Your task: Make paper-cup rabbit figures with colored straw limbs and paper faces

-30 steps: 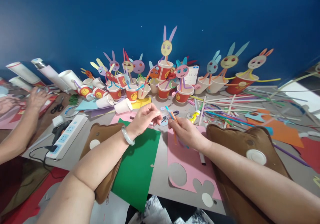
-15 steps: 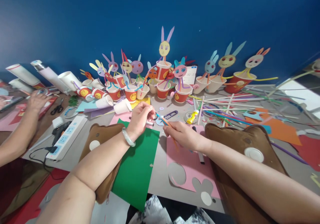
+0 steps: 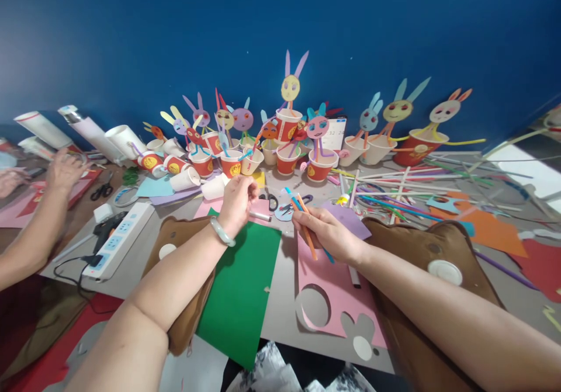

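My right hand (image 3: 322, 228) is closed around orange and blue pipe cleaners (image 3: 310, 239), whose ends stick out on both sides of the fingers. Behind that hand a piece of purple paper (image 3: 350, 219) shows; whether the hand touches it I cannot tell. My left hand (image 3: 239, 205) hovers over the top of a green sheet (image 3: 239, 287), fingers curled together, and what they hold, if anything, is hidden. Beneath my right hand lies a pink sheet (image 3: 319, 284) with cut-out holes. Between the hands are scissors (image 3: 272, 203) and a capped marker (image 3: 260, 217).
Paper cups (image 3: 322, 167) with rabbit-faced figures line the blue wall. Coloured sticks (image 3: 398, 205) are heaped at right. Brown pouches (image 3: 421, 252) lie under both forearms. A power strip (image 3: 118, 240) is at left, beside a co-worker's hand (image 3: 63, 173).
My hands have moved apart. The pipe cleaners now show orange and blue side by side in my right hand. Purple paper has appeared by it, partly covering the yellow glue.
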A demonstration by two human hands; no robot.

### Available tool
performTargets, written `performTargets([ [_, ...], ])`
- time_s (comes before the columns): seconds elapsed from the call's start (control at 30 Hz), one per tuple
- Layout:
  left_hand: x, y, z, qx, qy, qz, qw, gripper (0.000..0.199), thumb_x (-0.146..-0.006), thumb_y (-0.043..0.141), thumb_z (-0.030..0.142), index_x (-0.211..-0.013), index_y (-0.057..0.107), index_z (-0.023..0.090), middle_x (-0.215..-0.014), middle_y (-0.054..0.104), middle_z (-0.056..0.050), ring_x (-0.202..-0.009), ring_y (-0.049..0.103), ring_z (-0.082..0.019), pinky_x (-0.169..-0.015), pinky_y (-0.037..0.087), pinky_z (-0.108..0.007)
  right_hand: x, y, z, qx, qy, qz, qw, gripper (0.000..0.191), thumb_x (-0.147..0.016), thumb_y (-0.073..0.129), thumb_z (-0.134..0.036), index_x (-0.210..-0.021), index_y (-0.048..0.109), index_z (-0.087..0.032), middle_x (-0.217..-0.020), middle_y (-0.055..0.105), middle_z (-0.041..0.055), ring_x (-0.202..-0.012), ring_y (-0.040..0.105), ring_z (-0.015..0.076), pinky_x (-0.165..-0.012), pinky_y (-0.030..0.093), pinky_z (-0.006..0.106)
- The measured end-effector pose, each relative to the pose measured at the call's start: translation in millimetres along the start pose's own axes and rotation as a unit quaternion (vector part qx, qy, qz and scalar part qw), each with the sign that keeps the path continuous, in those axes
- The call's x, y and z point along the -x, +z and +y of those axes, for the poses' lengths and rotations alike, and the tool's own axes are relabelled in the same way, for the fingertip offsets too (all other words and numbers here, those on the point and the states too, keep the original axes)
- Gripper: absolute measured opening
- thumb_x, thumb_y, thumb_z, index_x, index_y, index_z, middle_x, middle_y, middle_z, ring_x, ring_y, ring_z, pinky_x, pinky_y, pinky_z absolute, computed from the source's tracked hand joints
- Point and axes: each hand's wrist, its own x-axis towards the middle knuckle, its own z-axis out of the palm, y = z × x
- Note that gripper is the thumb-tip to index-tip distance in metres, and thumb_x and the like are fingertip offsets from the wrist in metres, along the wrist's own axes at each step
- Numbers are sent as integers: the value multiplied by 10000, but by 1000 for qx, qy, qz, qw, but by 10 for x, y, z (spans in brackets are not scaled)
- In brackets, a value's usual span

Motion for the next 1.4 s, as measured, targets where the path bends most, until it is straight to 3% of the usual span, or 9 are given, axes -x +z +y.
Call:
performTargets([
  [0.1,-80,-11,-49,23,4,19,1000,196,-815,538,165,-662,421,198,-565,510,41,-468,429,-65,-473,293,-221,-28,20,39,11,25,4,1000,409,-855,535,-559,-673,460,-201,-456,307,-96,-390,221,53,-384,167,213],
  [0.23,-108,-10,-60,90,2,31,995,202,-795,604,196,-718,418,189,-672,617,20,-459,464,-42,-467,318,-194,-30,14,52,32,55,-52,997,409,-830,570,-550,-650,484,-194,-429,356,-86,-365,274,56,-369,194,211],
  [0.57,-333,-131,37,173,-16,90,981,277,-862,582,172,-693,364,195,-497,411,99,-420,428,-32,-471,328,-160,153,67,32,61,-35,-156,985,473,-922,499,-590,-692,528,-178,-525,447,-45,-455,370,71,-431,287,217],
  [0.73,-222,-92,-92,78,9,-11,997,317,-763,743,305,-861,455,215,-555,481,108,-444,469,-51,-471,352,-167,51,78,177,43,-41,-3,998,498,-923,445,-654,-769,528,-188,-488,393,-72,-418,340,75,-403,273,216],
  [0.83,-13,1,-239,13,-34,-152,988,359,-751,749,432,-888,540,174,-655,586,39,-588,591,-87,-581,461,-206,4,64,192,47,-80,28,995,495,-931,431,-656,-759,496,-197,-519,408,-65,-441,354,81,-414,302,219],
  [0.9,104,53,-310,14,-36,-204,978,379,-743,761,440,-905,554,168,-749,627,11,-699,634,-107,-683,503,-236,0,63,172,60,-106,42,992,496,-938,425,-651,-736,469,-201,-564,443,-48,-479,390,86,-441,337,223],
  [1.07,208,103,-384,34,-20,-212,977,426,-664,842,356,-767,468,180,-724,611,40,-683,600,-92,-713,497,-243,21,71,152,82,-131,47,987,507,-977,356,-623,-732,484,-198,-634,493,-18,-529,453,102,-499,394,245],
  [1.23,212,117,-371,-17,-13,-221,975,303,-723,771,412,-696,631,145,-635,608,13,-644,579,-108,-707,478,-259,20,65,235,132,-158,42,978,488,-997,326,-592,-753,501,-207,-645,522,-5,-563,491,129,-560,433,273],
  [1.4,237,119,-387,-1,-22,-264,964,244,-795,622,350,-834,751,146,-887,748,-80,-943,674,-223,-909,480,-346,11,64,251,198,-170,26,965,488,-1007,287,-584,-773,498,-211,-635,520,-4,-593,499,143,-572,435,278],
])
